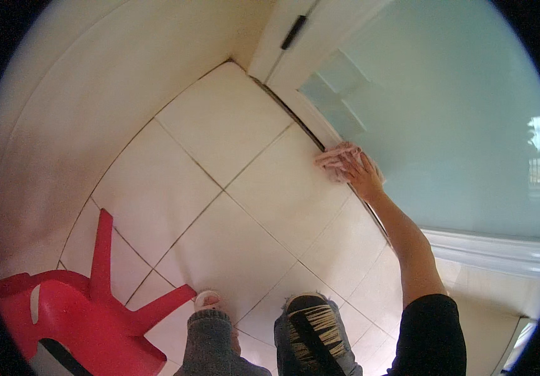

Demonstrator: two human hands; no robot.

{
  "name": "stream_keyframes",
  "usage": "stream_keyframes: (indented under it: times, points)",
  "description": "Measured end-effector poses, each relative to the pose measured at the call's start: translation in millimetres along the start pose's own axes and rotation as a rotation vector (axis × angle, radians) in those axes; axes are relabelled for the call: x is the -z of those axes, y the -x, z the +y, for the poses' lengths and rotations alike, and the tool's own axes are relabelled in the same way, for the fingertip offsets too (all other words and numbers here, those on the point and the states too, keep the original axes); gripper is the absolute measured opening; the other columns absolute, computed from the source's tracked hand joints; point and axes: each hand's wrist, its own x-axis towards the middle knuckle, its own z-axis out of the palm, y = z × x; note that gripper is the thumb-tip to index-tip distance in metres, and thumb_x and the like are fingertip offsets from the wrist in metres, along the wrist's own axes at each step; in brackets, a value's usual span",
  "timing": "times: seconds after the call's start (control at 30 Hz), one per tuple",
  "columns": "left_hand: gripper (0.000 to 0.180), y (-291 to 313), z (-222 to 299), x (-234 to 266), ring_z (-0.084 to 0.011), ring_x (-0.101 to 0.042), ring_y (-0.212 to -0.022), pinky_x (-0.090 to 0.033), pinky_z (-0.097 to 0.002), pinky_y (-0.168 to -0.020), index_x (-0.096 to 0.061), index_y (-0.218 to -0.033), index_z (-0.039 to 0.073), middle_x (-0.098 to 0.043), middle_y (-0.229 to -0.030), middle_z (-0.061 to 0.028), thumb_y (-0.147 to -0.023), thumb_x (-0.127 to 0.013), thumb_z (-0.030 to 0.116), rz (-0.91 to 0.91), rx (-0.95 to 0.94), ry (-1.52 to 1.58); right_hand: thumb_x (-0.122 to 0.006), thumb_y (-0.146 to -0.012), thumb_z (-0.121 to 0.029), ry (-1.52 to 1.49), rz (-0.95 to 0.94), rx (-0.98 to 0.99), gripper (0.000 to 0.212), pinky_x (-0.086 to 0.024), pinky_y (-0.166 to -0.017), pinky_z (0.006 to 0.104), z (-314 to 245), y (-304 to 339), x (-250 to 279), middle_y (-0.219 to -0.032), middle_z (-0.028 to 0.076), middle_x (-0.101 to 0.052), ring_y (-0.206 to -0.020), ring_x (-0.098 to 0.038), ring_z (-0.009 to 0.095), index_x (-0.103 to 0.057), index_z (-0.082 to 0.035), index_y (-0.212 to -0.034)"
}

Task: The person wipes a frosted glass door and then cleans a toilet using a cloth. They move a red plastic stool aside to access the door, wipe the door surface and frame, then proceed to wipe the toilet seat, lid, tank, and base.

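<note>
Before me, the right hand (365, 180), fingers loosely curved, holds a crumpled pale-pink cloth (334, 161), seemingly soft, light, best gripped bunched; left hand unseen

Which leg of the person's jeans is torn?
The right trouser leg, on the same side as the right hand on the pink cloth: frayed threads cross its front, while the left trouser leg shows no tear.

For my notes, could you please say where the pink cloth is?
Right of centre in the head view, the pink cloth is under the right hand, at the door's bottom edge.
</note>
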Motion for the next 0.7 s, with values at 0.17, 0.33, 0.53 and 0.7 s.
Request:
stream_keyframes:
  times: [0.17,0.33,0.53,0.7]
  points:
    - [0.019,-2,16,-29,-0.0301,-0.059,-0.078,-0.049,-0.0370,-0.063,-0.054,-0.089,0.001,-0.062,-0.087,-0.0142,-0.071,-0.055,0.008,-0.109,-0.121,-0.066,-0.052,-0.079,-0.025,0.074,0.002,0.073,0.037,-0.005,-0.113,0.0467,-4,114,-49,-0.138,-0.005,-0.037,-0.135,-0.016,0.019,-0.057,-0.023,-0.116]
    - [0.029,-1,32,-67,-0.0313,-0.058,-0.082,-0.047,-0.0401,-0.072,-0.054,-0.098,0.000,-0.061,-0.091,-0.0167,-0.070,-0.054,0.007,-0.167,-0.179,-0.172,-0.047,-0.083,-0.027,0.145,-0.031,0.026,0.034,-0.009,-0.113,0.0416,-18,228,-86,-0.137,-0.005,-0.036,-0.134,-0.018,0.019,-0.057,-0.031,-0.115]
    - [0.046,-14,62,-109,-0.0382,-0.050,-0.105,-0.037,-0.0457,-0.093,-0.051,-0.113,-0.001,-0.055,-0.111,-0.0197,-0.069,-0.061,0.008,-0.270,-0.033,-0.447,-0.050,-0.079,-0.025,-0.050,0.028,-0.189,0.028,-0.029,-0.101,0.0455,-21,259,-68,-0.123,-0.002,-0.048,-0.123,-0.034,0.018,-0.061,-0.017,-0.104]
    - [0.045,-17,70,-122,-0.0376,-0.047,-0.109,-0.035,-0.0447,-0.095,-0.050,-0.116,0.001,-0.052,-0.114,-0.0201,-0.073,-0.060,0.009,-0.280,-0.019,-0.483,-0.059,-0.070,-0.017,-0.280,0.279,-0.554,0.027,-0.035,-0.088,0.0481,23,313,66,-0.117,0.006,-0.052,-0.116,-0.040,0.028,-0.064,-0.016,-0.096]
